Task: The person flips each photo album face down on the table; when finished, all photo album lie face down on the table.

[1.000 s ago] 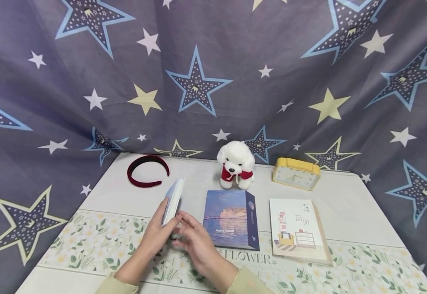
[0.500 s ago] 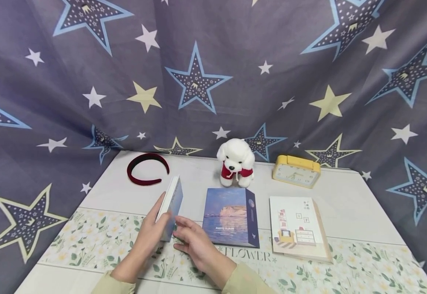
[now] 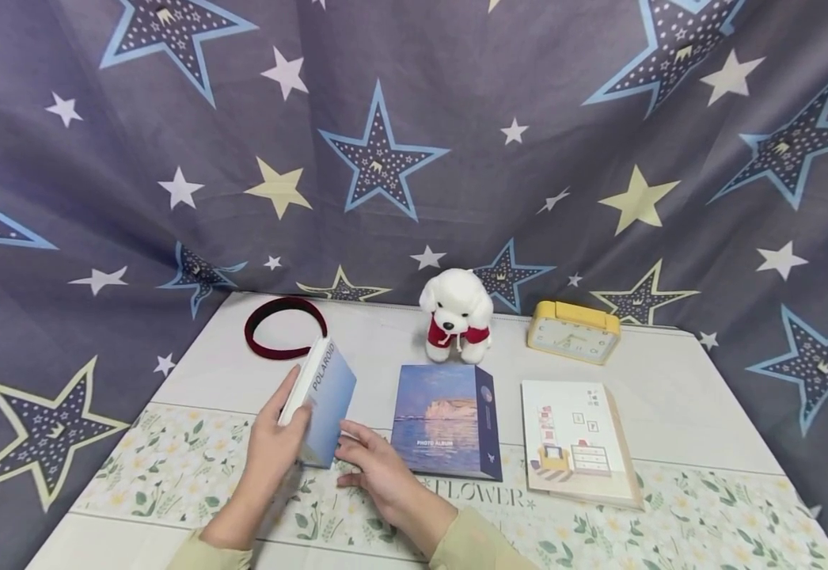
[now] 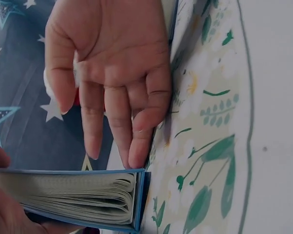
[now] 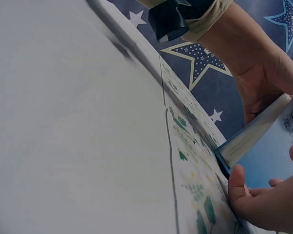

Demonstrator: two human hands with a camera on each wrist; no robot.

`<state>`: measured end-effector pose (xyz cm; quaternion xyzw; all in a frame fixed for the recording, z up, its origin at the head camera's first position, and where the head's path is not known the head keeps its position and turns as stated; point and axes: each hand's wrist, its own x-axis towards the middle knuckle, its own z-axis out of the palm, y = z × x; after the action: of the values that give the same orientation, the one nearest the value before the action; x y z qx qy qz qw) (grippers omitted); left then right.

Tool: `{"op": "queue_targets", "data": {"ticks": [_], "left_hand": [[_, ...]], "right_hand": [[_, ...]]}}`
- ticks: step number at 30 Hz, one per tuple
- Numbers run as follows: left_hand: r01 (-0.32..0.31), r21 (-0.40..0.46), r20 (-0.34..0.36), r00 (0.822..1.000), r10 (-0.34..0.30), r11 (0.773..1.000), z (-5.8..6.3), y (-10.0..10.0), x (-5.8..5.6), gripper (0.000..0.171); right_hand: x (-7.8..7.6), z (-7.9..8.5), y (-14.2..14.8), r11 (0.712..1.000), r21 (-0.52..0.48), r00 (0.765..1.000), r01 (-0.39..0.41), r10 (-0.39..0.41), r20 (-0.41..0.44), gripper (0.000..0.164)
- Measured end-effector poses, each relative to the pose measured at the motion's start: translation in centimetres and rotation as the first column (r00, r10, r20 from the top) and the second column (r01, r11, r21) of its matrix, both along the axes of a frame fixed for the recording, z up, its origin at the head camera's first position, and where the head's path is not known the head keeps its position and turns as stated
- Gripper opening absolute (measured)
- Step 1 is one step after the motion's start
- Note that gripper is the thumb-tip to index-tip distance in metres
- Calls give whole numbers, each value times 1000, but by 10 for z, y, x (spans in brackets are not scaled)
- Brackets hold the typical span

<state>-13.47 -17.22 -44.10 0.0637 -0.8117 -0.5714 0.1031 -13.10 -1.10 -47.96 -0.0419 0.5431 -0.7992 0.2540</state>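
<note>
A light-blue photo album (image 3: 330,405) marked POLAROID stands on edge in front of me, leaning a little. My left hand (image 3: 271,443) grips it across the spine side, thumb on the blue cover and fingers behind, mostly hidden. My right hand (image 3: 380,469) is beside the album's lower right edge with loosely bent fingers. In the left wrist view the palm of that right hand (image 4: 112,63) faces the camera, fingertips just over the cover, and the album's page edges (image 4: 83,195) show. The right wrist view has a barcode on the blue cover (image 5: 268,158).
A PHOTO ALBUM box (image 3: 442,419) with a sea painting lies right of my hands. Further right is a book (image 3: 576,443) with a furniture drawing. A dark red headband (image 3: 260,348), white plush dog (image 3: 457,317) and yellow clock (image 3: 574,336) line the back. A starry curtain (image 3: 492,198) hangs behind.
My left hand has turned the album and shifted it left, so its POLAROID-lettered blue cover now faces toward the right hand. The right hand has stayed nearly in place, its fingers now farther from the left hand.
</note>
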Motion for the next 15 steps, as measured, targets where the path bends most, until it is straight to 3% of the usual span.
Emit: {"op": "queue_targets", "data": {"ticks": [5,10,12,15], "left_hand": [[-34,42,-49,998,36,999,-3,-5,-3,52],[-66,87,-29,997,69,994,-3,-9,-2,49],[-61,164,-7,998,63,984,-3,-10,-1,48],[-43,317,36,999,33,948,-1,-11,0,47]], "right_hand": [[-2,-3,1,1000,-8,1000,-13,13,6,61],[-4,-6,2,999,-38,999,-26,27,35,73],[-5,-7,2,998,-55,999,-31,33,34,73],[-4,-7,3,997,-65,999,-41,43,23,63]]}}
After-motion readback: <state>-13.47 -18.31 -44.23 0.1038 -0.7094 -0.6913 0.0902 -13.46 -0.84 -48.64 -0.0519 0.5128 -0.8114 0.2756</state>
